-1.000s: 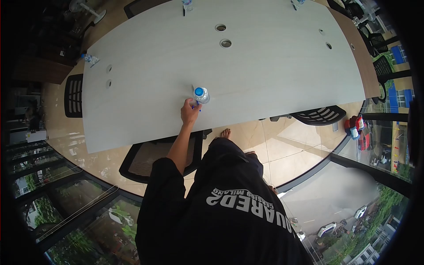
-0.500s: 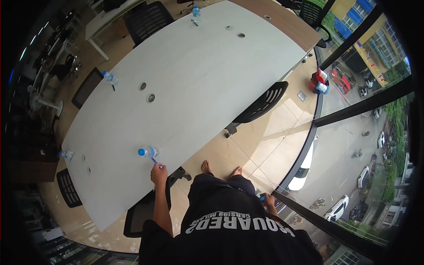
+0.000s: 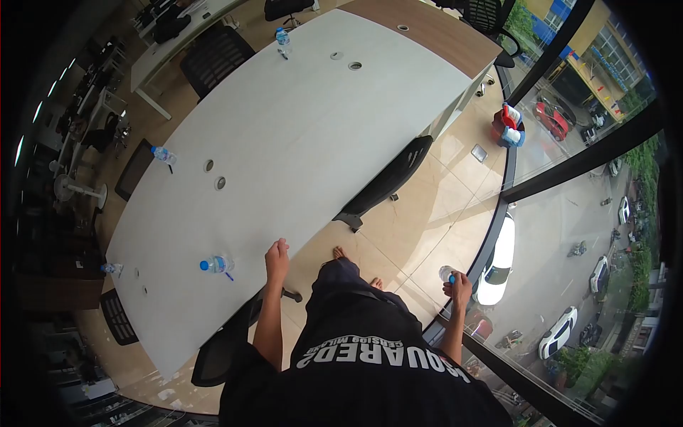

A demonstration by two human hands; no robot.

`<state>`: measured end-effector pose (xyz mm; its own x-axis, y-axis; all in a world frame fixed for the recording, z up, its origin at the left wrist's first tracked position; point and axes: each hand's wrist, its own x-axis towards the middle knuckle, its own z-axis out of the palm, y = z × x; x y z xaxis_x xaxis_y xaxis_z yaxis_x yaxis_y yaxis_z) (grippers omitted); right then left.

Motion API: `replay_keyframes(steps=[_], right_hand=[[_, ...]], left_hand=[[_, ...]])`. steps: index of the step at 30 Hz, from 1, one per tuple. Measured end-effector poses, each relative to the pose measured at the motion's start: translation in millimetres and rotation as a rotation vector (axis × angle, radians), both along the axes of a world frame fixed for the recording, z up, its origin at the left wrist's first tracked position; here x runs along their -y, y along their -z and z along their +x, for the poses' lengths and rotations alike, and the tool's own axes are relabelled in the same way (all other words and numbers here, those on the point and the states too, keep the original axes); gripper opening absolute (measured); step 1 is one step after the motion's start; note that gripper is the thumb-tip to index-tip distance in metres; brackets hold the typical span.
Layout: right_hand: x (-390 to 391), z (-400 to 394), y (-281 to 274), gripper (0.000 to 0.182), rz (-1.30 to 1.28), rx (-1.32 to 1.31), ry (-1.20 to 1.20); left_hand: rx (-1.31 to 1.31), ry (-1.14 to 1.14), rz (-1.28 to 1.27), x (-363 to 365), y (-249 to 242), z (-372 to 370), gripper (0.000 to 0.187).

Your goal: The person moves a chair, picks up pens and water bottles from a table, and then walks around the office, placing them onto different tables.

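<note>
My left hand [image 3: 277, 260] is over the near edge of the white table [image 3: 299, 142], its fingers curled together and nothing visible in them. To its left, a clear water bottle [image 3: 220, 264] with a blue cap lies on the tabletop. A blue pen [image 3: 228, 276] rests right beside that bottle, apart from my hand. Out to the right, near the window, my right hand [image 3: 460, 286] grips another small clear bottle [image 3: 446, 272] with a blue cap, held above the floor.
More bottles lie along the table's far side, one [image 3: 163, 154] with a pen near it and another [image 3: 283, 40] farther up. Black chairs [image 3: 391, 181] stand around the table. A bin [image 3: 508, 128] with red and blue items stands by the glass wall.
My left hand has let go of the pen and drawn back to the right. My right hand has risen outward with its bottle. The view has shifted slightly.
</note>
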<state>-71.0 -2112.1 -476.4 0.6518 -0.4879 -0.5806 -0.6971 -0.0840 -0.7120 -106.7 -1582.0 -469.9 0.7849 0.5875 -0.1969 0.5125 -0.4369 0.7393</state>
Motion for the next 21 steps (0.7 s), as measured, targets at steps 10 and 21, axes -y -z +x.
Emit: replay_keyframes(steps=[10,21], right_hand=[[-51,226,-145,0.029,0.113,0.472,-0.100],[-182,439,-144,0.038,0.108,0.460,-0.655]], left_hand=[[0.088,-0.059,-0.158,-13,-18,124,0.057],[0.284,-0.660,-0.463,-6,-29,81,0.062]])
